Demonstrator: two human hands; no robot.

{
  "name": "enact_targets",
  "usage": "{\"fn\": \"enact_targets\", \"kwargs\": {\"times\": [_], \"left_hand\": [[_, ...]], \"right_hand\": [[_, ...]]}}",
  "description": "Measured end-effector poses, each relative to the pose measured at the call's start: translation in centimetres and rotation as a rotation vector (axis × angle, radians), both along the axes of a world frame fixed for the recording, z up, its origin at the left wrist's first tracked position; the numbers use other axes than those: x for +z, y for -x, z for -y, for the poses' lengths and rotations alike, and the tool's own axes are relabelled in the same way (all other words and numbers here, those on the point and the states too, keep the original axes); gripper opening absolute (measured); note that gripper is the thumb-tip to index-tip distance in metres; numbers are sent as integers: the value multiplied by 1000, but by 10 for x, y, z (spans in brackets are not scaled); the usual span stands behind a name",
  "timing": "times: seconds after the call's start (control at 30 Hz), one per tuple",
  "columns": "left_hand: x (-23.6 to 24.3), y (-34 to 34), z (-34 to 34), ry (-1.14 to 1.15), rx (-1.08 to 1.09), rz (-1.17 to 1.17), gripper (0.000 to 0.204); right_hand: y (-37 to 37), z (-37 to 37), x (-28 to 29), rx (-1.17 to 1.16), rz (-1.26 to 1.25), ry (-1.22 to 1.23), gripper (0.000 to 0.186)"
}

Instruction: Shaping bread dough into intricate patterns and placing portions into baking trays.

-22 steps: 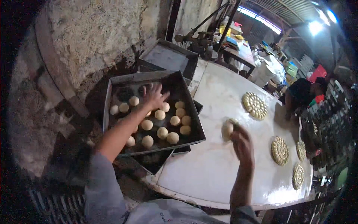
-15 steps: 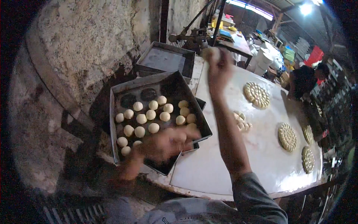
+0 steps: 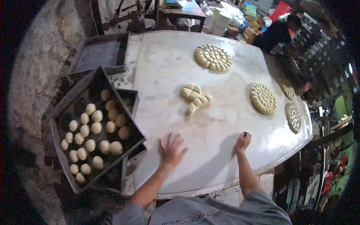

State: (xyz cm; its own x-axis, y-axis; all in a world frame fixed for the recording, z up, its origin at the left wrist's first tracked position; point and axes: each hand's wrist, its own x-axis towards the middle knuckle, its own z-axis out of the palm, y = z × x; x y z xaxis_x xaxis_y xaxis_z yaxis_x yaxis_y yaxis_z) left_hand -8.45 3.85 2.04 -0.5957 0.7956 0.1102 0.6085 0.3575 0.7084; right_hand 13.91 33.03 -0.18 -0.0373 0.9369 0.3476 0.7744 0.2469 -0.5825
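My left hand lies flat on the white floured table, fingers spread, holding nothing. My right hand rests on the table to its right with the fingers curled in; nothing shows in it. Beyond both hands lies a small cluster of cut dough pieces. At my left a dark baking tray holds several round dough balls in rows.
Round scored discs of dough lie on the table's far and right side, one near the right edge. An empty dark tray sits at the back left. A person in dark clothes stands at the far right.
My left hand left the tray of dough balls and came down on the table. My right hand dropped from raised to the table. The view swung over the table.
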Motion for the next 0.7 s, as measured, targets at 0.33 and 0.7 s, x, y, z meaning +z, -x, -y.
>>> {"fn": "enact_targets", "kwargs": {"times": [0.33,0.7], "left_hand": [[-18,23,-249,-433,638,-61,33],[7,-107,-89,-162,113,364,27]], "right_hand": [[66,-75,44,263,142,26,20],[62,66,27,969,122,168,33]]}}
